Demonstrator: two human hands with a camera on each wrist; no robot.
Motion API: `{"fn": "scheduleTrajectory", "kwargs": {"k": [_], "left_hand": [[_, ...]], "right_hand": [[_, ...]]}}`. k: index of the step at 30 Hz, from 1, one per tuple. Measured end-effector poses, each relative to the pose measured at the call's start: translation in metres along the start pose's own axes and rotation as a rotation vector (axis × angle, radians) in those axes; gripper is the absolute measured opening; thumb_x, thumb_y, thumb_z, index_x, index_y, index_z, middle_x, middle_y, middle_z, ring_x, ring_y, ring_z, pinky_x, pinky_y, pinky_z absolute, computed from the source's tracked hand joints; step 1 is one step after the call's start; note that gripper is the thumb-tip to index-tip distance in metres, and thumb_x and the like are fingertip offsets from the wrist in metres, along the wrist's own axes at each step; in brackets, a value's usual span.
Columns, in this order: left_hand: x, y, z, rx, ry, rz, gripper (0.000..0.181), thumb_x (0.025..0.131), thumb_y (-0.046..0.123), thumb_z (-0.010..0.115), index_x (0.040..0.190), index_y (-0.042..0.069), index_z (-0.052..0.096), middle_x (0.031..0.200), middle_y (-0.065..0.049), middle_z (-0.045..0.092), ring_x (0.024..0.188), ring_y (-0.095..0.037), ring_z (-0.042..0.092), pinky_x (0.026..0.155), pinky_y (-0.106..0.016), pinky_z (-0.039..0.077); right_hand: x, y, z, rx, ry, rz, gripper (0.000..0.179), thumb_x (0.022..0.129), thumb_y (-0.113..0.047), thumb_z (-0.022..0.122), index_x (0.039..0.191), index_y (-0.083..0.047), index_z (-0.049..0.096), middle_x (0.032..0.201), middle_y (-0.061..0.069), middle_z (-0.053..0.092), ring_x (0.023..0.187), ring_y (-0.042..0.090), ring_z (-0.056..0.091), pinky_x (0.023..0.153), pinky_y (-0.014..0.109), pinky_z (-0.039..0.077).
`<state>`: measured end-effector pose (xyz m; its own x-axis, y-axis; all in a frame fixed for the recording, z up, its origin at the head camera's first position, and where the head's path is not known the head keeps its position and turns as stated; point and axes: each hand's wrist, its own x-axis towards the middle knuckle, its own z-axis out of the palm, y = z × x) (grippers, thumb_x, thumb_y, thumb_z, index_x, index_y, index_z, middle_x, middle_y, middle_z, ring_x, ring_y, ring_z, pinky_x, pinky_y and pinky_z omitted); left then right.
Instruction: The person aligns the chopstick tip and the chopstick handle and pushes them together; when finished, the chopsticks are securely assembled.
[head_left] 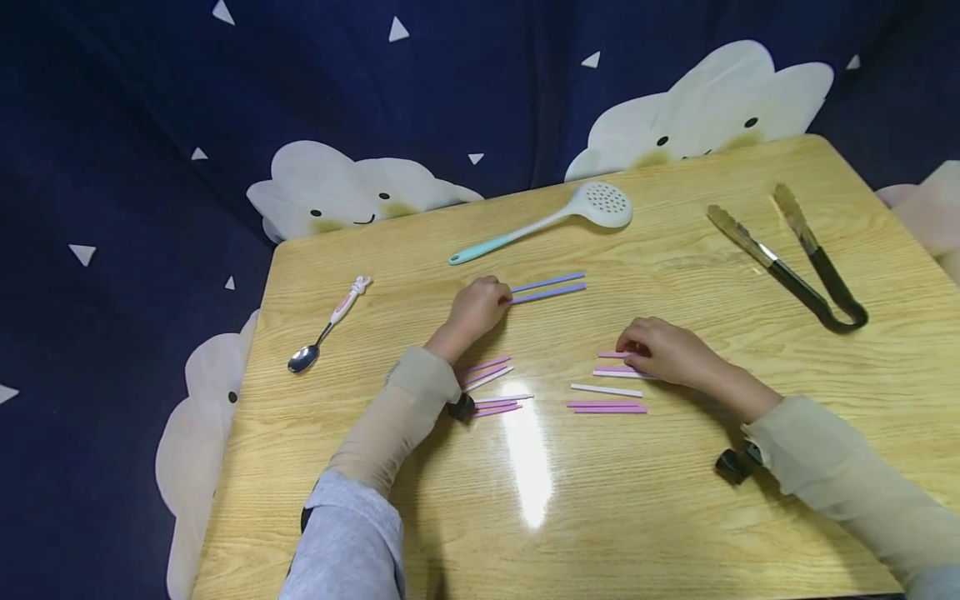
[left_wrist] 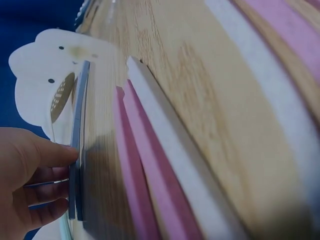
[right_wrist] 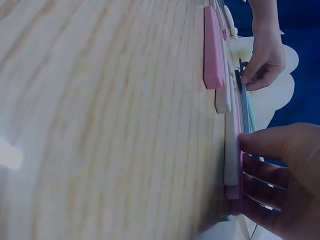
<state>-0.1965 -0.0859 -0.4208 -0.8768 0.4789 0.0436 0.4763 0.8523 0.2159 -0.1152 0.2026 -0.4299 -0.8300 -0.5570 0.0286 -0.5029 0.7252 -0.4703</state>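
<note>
Two blue-purple sticks [head_left: 551, 293] lie side by side in the middle of the table. My left hand [head_left: 480, 308] pinches the left end of one between thumb and fingers, also visible in the left wrist view. To the right, my right hand [head_left: 671, 352] pinches a pink stick [head_left: 611, 355], its fingers covering the right end. Under that hand lie another pink stick and a white stick [head_left: 611, 373]. Nearer me are a white stick [head_left: 606, 390] and two pink sticks [head_left: 607, 409]. Beside my left wrist, more pink sticks [head_left: 487, 367] and white sticks are partly hidden by the sleeve.
A slotted spatula [head_left: 603, 205] with a mint handle lies at the back. Black-handled tongs [head_left: 825, 283] lie spread at the right. A spoon [head_left: 303, 358] with a rabbit-shaped handle end is at the left. A dark blue cloud-patterned curtain [head_left: 480, 83] hangs behind the wooden table [head_left: 600, 517].
</note>
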Motion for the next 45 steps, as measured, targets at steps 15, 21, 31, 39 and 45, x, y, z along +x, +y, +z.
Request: {"fn": "scheduleTrajectory", "kwargs": {"k": [15, 21, 31, 39, 45], "left_hand": [[0.002, -0.002, 0.001, -0.013, -0.049, -0.047, 0.011, 0.086, 0.015, 0.061, 0.093, 0.011, 0.068, 0.086, -0.003, 0.061, 0.079, -0.015, 0.056, 0.064, -0.026, 0.048], [0.002, -0.004, 0.002, -0.014, -0.051, -0.048, 0.011, 0.086, 0.014, 0.061, 0.093, 0.011, 0.068, 0.087, -0.003, 0.061, 0.079, -0.015, 0.057, 0.064, -0.025, 0.049], [-0.012, -0.007, -0.01, -0.039, -0.003, -0.024, 0.012, 0.084, 0.01, 0.061, 0.094, 0.01, 0.069, 0.085, -0.003, 0.061, 0.077, -0.016, 0.057, 0.061, -0.025, 0.048], [-0.052, -0.003, -0.026, -0.078, -0.053, 0.044, 0.01, 0.083, 0.017, 0.064, 0.089, 0.01, 0.07, 0.082, 0.0, 0.062, 0.073, -0.011, 0.057, 0.061, -0.024, 0.048], [-0.08, -0.001, -0.023, -0.071, -0.085, 0.08, 0.009, 0.083, 0.018, 0.065, 0.086, 0.012, 0.071, 0.082, 0.002, 0.063, 0.075, -0.011, 0.058, 0.064, -0.025, 0.049]], "right_hand": [[0.005, -0.003, 0.0, -0.052, 0.033, -0.005, 0.006, 0.078, -0.009, 0.066, 0.08, -0.013, 0.061, 0.078, -0.002, 0.056, 0.072, 0.015, 0.049, 0.057, 0.031, 0.041], [0.007, -0.009, -0.007, -0.018, 0.023, 0.057, 0.004, 0.081, -0.015, 0.064, 0.081, -0.012, 0.062, 0.073, -0.002, 0.054, 0.068, 0.014, 0.048, 0.055, 0.03, 0.039], [0.009, -0.012, -0.012, 0.0, 0.035, 0.092, 0.004, 0.083, -0.015, 0.062, 0.086, -0.013, 0.063, 0.074, -0.002, 0.054, 0.068, 0.013, 0.048, 0.056, 0.03, 0.04], [0.01, -0.011, -0.013, 0.006, 0.049, 0.105, 0.007, 0.083, -0.014, 0.062, 0.089, -0.011, 0.063, 0.075, 0.0, 0.056, 0.068, 0.013, 0.05, 0.057, 0.031, 0.041], [0.012, -0.016, -0.015, -0.003, 0.068, 0.069, 0.007, 0.083, -0.013, 0.063, 0.09, -0.01, 0.063, 0.076, 0.0, 0.057, 0.069, 0.013, 0.05, 0.056, 0.03, 0.041]]}}
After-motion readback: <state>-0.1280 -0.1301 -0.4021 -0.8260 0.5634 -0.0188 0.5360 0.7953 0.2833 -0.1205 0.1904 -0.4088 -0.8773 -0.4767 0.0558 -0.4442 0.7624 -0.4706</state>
